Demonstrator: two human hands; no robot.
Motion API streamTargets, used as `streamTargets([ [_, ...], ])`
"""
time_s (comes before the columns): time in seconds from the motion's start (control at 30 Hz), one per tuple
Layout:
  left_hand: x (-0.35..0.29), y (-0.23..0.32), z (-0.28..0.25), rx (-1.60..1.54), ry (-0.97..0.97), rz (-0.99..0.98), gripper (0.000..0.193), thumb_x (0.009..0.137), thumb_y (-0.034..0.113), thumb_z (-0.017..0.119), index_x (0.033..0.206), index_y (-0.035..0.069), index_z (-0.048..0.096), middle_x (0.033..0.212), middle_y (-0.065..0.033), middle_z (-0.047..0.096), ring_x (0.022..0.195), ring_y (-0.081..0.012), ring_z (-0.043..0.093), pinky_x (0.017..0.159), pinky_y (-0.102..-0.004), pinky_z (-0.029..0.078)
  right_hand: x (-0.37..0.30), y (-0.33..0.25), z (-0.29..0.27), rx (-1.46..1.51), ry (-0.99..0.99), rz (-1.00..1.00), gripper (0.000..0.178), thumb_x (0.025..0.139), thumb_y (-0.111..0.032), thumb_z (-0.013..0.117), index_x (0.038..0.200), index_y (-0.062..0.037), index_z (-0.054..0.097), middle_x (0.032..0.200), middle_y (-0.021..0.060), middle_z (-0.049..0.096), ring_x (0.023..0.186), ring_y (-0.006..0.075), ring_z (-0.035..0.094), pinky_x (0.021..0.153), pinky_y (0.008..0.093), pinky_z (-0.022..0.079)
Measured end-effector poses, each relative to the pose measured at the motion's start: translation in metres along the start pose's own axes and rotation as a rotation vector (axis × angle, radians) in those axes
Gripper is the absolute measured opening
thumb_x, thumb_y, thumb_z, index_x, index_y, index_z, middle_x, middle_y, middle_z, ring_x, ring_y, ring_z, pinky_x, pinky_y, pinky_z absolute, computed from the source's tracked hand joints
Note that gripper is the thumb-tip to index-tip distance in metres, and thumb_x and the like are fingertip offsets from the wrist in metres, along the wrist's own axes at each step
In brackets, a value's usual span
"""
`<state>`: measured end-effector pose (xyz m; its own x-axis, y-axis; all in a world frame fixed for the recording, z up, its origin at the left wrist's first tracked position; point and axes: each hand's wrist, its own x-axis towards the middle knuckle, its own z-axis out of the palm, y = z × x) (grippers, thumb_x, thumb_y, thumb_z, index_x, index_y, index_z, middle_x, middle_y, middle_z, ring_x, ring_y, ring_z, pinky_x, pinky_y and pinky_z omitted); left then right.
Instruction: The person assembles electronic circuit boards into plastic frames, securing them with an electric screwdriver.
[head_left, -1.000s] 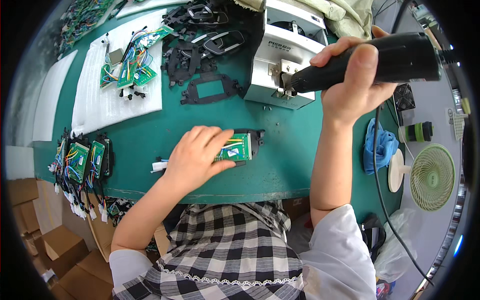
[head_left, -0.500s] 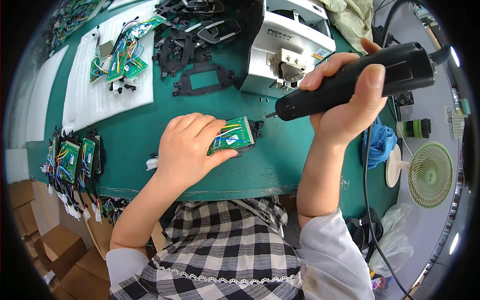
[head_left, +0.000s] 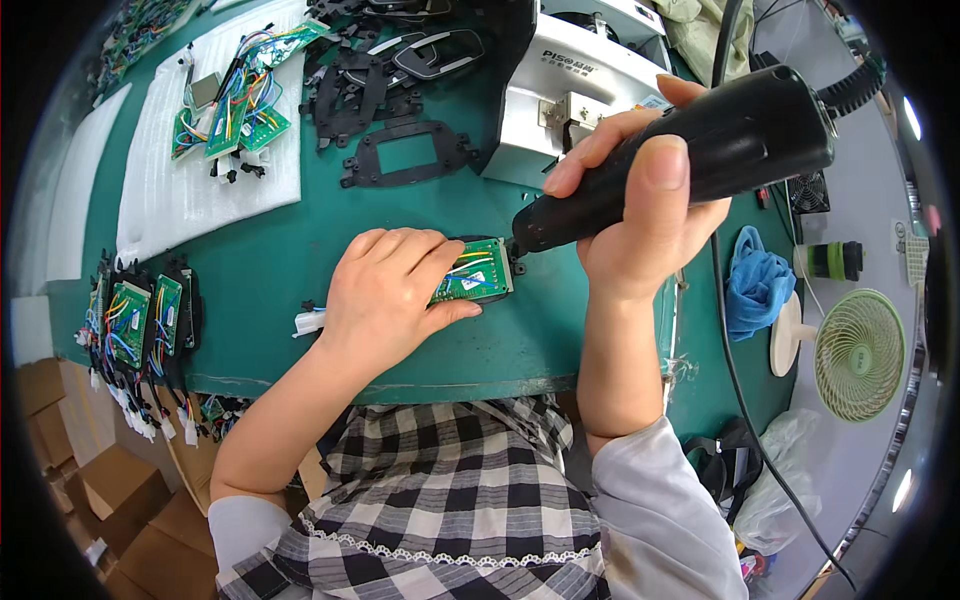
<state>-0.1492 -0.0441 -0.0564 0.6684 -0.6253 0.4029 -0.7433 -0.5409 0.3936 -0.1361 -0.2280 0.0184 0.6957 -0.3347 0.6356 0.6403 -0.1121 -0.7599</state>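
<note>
A person's left hand [head_left: 388, 290] pins a green rectangular circuit board with coloured wires [head_left: 488, 270] to a green tabletop [head_left: 540, 345], fingers curled over its far edge and thumb pressed along the near one. The board lies flat near the front of the table, on a black plastic frame [head_left: 519, 267] that juts out at its right end. The right hand [head_left: 645, 205], closed firmly around a black cylindrical power screwdriver [head_left: 730, 140], tilts the tool's nose down to that end; whether the bit touches is too small to tell. A white plastic connector [head_left: 310, 323] lies just beside the left wrist. Behind the hands stand a silver metal box-shaped machine [head_left: 530, 110] and a white foam sheet [head_left: 250, 205] bearing more wired boards [head_left: 228, 130]; a crumpled blue cloth [head_left: 757, 285] lies at right.
</note>
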Motion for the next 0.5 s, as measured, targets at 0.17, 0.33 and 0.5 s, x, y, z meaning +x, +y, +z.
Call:
streamTargets([
  [0.17, 0.0, 0.0, 0.0, 0.005, 0.002, 0.007, 0.053, 0.064, 0.038, 0.078, 0.104, 0.006, 0.065, 0.101, -0.005, 0.063, 0.093, -0.0239, 0.06, 0.083, -0.0379, 0.044, 0.0, 0.005, 0.002, 0.024, -0.024, -0.021, 0.063, 0.085, -0.038, 0.065, 0.118, 0.0088, 0.039, 0.066, 0.0132, 0.057, 0.046, 0.019, 0.056, 0.043, 0.0286, 0.047],
  [0.33, 0.0, 0.001, 0.0, -0.033, -0.054, -0.038, 0.054, 0.063, 0.037, 0.078, 0.105, 0.006, 0.064, 0.101, -0.0037, 0.061, 0.09, -0.023, 0.057, 0.077, -0.0371, 0.043, -0.006, 0.011, 0.005, -0.055, -0.02, -0.012, 0.062, 0.085, -0.038, 0.065, 0.117, 0.0091, 0.039, 0.066, 0.0119, 0.058, 0.046, 0.0173, 0.056, 0.044, 0.0276, 0.047],
  [0.5, 0.002, 0.001, -0.003, -0.039, -0.072, -0.045, 0.052, 0.063, 0.034, 0.079, 0.105, 0.007, 0.064, 0.099, -0.003, 0.059, 0.087, -0.0217, 0.055, 0.075, -0.0356, 0.042, -0.01, 0.017, 0.001, -0.063, -0.171, -0.065, 0.064, 0.082, -0.042, 0.067, 0.113, 0.0079, 0.041, 0.066, 0.0109, 0.057, 0.046, 0.0157, 0.055, 0.043, 0.0253, 0.045],
])
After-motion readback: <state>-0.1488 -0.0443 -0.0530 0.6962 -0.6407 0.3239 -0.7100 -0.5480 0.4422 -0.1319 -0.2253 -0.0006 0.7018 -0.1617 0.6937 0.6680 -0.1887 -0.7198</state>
